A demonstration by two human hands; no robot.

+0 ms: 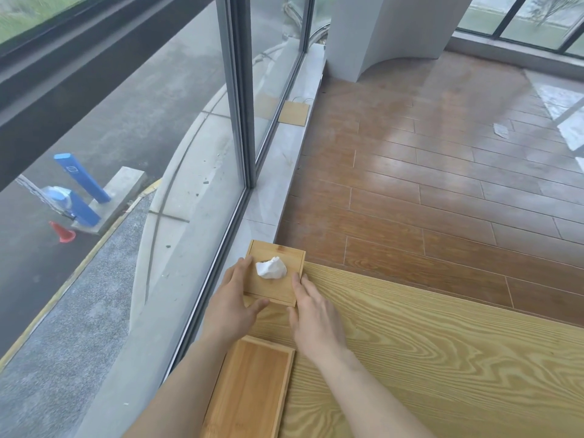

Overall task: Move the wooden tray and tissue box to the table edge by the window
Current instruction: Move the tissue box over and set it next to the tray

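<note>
A square wooden tissue box [274, 289] with a white tissue [271, 267] sticking out of its top stands at the far left corner of the light wooden table [442, 358], beside the window. My left hand [230, 308] grips its left side and near corner. My right hand [311, 314] presses against its right side, fingers stretched forward. A shallow rectangular wooden tray [252, 390] lies empty along the table's left edge, just behind my hands, between my forearms.
A floor-to-ceiling window [158, 153] runs along the left with a pale stone sill [278, 172]. Brown plank floor [442, 172] lies beyond the table. A white column [363, 33] stands at the back.
</note>
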